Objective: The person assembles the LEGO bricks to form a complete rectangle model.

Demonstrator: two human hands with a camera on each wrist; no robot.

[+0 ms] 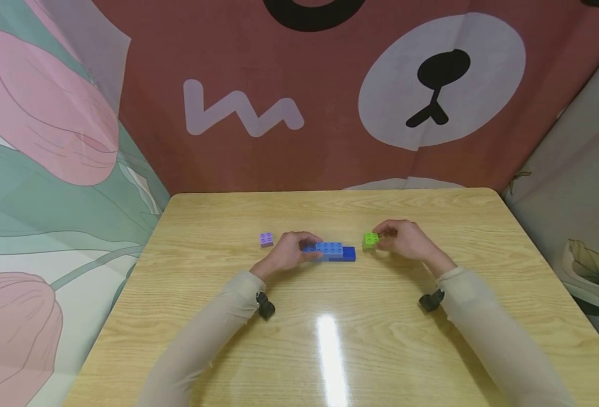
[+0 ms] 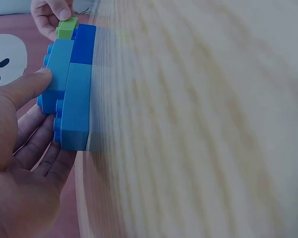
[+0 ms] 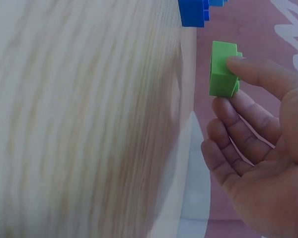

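Observation:
A joined group of blue bricks lies on the table, a lighter blue brick [image 1: 330, 249] on top bridging a light blue one and a dark blue brick [image 1: 349, 254] [image 2: 83, 44]. My left hand [image 1: 291, 250] [image 2: 27, 129] grips the group at its left end, thumb on the near side, fingers behind. To the right, my right hand [image 1: 406, 239] [image 3: 268, 129] pinches a green brick [image 1: 370, 241] [image 3: 223, 69] between thumb and fingers, studs up. In the head view a gap separates the green brick from the dark blue one.
A small purple brick [image 1: 266, 239] stands on the wooden table [image 1: 279, 350] to the left of my left hand. Behind the table hangs a red-brown cloth [image 1: 330, 158] with a printed face; patterned cloths hang at both sides.

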